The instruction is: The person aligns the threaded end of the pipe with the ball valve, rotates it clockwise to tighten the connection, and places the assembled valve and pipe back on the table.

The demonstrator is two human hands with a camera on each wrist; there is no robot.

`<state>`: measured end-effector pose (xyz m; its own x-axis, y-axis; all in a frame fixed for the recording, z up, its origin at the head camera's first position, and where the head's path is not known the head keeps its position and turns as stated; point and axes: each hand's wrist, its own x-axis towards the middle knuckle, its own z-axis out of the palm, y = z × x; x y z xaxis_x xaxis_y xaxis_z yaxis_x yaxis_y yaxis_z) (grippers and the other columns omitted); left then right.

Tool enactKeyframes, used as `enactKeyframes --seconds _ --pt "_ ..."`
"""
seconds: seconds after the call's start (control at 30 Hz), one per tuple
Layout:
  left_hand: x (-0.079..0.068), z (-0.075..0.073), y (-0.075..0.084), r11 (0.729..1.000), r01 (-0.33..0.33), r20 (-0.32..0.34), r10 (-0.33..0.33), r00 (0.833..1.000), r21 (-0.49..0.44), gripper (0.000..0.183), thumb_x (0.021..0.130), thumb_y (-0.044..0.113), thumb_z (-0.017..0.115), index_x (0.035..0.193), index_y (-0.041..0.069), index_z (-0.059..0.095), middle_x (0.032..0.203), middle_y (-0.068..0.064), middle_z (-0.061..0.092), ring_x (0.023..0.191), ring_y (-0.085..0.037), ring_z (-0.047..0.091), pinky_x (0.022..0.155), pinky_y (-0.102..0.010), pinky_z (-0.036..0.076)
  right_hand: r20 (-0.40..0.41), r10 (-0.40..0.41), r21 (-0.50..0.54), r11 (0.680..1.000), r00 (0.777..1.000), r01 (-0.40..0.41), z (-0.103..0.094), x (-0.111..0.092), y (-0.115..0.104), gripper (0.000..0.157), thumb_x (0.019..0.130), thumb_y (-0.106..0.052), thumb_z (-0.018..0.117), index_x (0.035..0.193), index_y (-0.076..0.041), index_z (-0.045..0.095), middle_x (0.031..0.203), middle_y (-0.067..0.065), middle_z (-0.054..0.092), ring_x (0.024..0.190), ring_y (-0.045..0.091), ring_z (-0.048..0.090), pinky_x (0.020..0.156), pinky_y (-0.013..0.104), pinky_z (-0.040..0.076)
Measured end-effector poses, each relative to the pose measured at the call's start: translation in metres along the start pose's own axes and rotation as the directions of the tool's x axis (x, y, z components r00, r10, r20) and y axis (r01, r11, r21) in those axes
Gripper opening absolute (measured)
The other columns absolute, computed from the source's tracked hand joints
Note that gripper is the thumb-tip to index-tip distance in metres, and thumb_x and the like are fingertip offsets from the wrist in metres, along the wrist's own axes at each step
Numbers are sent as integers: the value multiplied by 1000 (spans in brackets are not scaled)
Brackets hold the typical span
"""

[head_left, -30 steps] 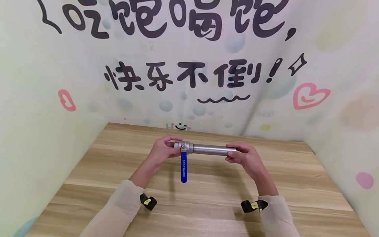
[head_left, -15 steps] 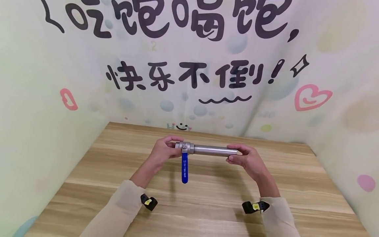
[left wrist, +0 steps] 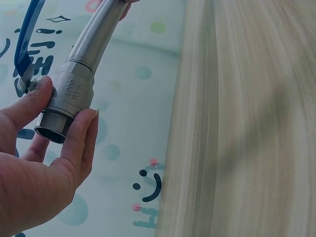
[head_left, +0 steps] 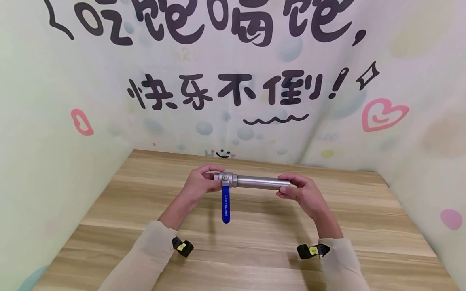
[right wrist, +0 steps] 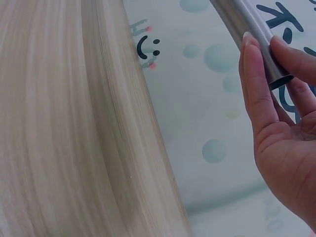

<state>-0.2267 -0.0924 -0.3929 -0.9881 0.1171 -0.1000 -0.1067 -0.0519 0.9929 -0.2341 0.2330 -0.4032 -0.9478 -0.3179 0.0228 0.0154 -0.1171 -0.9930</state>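
A steel ball valve with a blue lever handle is joined to a smooth metal pipe. Held level above the table, the pair spans my two hands, and the lever points toward me. My left hand grips the valve body at its outer end; the left wrist view shows thumb and fingers around it near the open hex end. At the pipe's far right end, my right hand pinches it between thumb and fingers, close to the open pipe mouth.
Below lies a wood-grain table, its back edge meeting a printed wall sheet with black lettering. More pale sheeting flanks both sides. Black wrist cameras are strapped at both sleeve cuffs.
Both hands keep the same hold on the valve and pipe. Only a slight shift of the head view shows.
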Motion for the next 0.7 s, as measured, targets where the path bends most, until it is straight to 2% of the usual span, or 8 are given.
enactKeyframes --seconds 0.07,0.3,0.57,0.7 --pt "0 0 1 1000 0 -4 0 1000 1 42 79 -11 67 119 2 66 103 -16 66 80 -19 66 78 -33 59 3 2 0 1000 1000 -2 0 0 -1 31 86 8 65 117 6 63 105 11 59 82 21 70 81 36 58" --pt "0 0 -1 1000 3 -6 -3 1000 -3 41 79 -13 67 117 3 66 105 -18 66 83 -20 67 79 -34 59 8 7 -1 1000 1000 -7 1 -1 1 35 86 8 64 121 10 59 104 10 62 82 21 71 82 36 58" --pt "1 0 -2 1000 -9 5 9 1000 -4 41 78 -12 67 116 4 67 104 -18 66 83 -21 67 78 -34 59 7 17 -32 999 1000 -17 0 -1 -1 40 82 9 68 121 4 62 107 9 63 83 20 71 83 35 58" --pt "1 1 -2 1000 -11 9 11 1000 -7 41 79 -12 67 117 3 66 105 -20 66 82 -20 67 78 -34 59 8 20 -37 999 1000 -20 0 -2 -3 38 85 7 66 122 6 61 106 10 61 82 20 70 82 35 58"
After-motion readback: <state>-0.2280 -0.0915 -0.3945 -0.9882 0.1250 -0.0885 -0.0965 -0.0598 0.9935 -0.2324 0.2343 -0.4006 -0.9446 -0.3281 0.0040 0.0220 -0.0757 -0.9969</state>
